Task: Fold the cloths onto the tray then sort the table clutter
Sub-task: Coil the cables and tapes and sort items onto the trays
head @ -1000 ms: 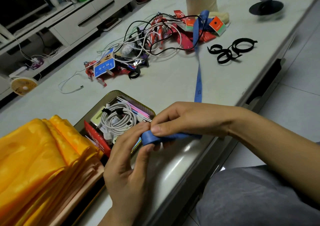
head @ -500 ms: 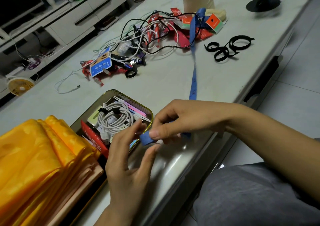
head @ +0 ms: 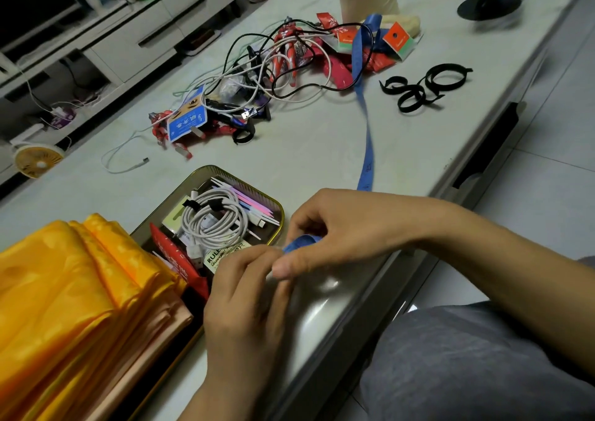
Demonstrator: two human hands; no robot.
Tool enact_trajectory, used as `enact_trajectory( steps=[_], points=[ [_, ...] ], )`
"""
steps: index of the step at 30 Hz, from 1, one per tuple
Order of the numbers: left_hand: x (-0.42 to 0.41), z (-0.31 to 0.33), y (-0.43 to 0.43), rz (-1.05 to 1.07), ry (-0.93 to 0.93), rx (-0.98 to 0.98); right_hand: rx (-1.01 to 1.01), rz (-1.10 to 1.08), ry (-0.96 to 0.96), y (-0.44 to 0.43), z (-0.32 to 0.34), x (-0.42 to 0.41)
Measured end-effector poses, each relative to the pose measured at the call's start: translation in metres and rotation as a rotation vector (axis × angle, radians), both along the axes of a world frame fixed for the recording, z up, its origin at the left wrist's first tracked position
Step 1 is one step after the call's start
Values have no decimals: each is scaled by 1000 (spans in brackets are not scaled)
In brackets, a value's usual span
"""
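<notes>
Blue tape (head: 367, 137): we pinch its near end btwn left hand (head: 244, 304) & right hand (head: 341, 230), fingers curled tight on it, at the counter (head: 322, 150) front edge. The rest runs back into the cable pile (head: 273, 76). Tray (head: 244, 179) just left of our hands, w/ coiled white cable (head: 212, 224) and folded yellow cloths (head: 64, 285).

"RULE" on white packet (head: 222, 256), in tray (head: 248, 180), other print illegible

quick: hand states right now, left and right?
Left hand: closed, fingertips pinching the rolled end of the blue tape measure.
Right hand: closed, thumb and fingers pinching the same rolled end.
</notes>
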State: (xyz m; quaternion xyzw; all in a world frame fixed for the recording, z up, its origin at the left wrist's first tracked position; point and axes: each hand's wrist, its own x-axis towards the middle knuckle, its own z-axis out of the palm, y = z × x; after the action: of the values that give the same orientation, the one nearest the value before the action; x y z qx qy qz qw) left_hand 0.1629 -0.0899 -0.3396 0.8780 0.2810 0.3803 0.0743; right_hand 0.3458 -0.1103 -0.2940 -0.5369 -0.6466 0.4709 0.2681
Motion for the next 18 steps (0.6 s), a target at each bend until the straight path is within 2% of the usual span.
enact_trajectory(
  steps=[2,9,11,14,18],
  points=[
    [1,2,-1,-8,-27,0,12,6,27,1,-2,-1],
    [2,6,-1,-98,-179,-85,-185,168,439,4,-5,8],
    [1,5,-1,-90,-216,-125,-181,155,409,5,-5,8],
    [0,4,1,-69,-214,-126,-126,36,224,5,0,12],
    [1,1,4,-16,-83,19,-50,-12,36,3,4,10]
  ],
)
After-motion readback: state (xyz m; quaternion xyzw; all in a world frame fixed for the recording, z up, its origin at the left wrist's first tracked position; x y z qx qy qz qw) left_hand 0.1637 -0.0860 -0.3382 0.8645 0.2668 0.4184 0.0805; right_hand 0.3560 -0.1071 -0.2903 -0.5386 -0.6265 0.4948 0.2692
